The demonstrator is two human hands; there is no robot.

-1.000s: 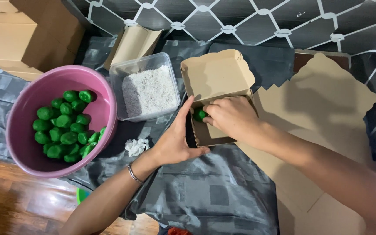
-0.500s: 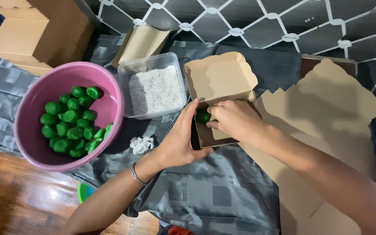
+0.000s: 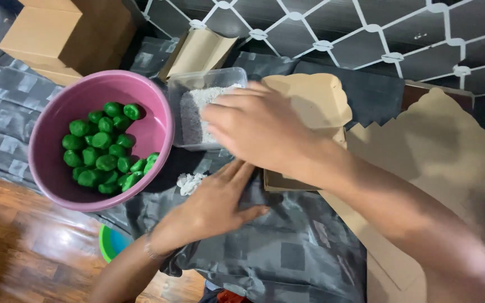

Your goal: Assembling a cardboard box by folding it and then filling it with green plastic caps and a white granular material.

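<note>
Reaching your right hand (image 3: 259, 129), fingers loosely extended and holding nothing, over the clear plastic tub of white shreds (image 3: 197, 109), you rest your left hand (image 3: 214, 205) flat, fingers spread, beside the open brown cardboard box (image 3: 310, 106); next calls for a gentle pinch.

Grey checked cloth (image 3: 287, 264) under pink bowl (image 3: 57, 163), clear tub (image 3: 182, 84), cardboard box (image 3: 287, 182).

Open tan paper box (image 3: 310, 106); beside clear tub (image 3: 197, 90)

Green balls (image 3: 103, 151), pink bowl (image 3: 57, 120)
</note>
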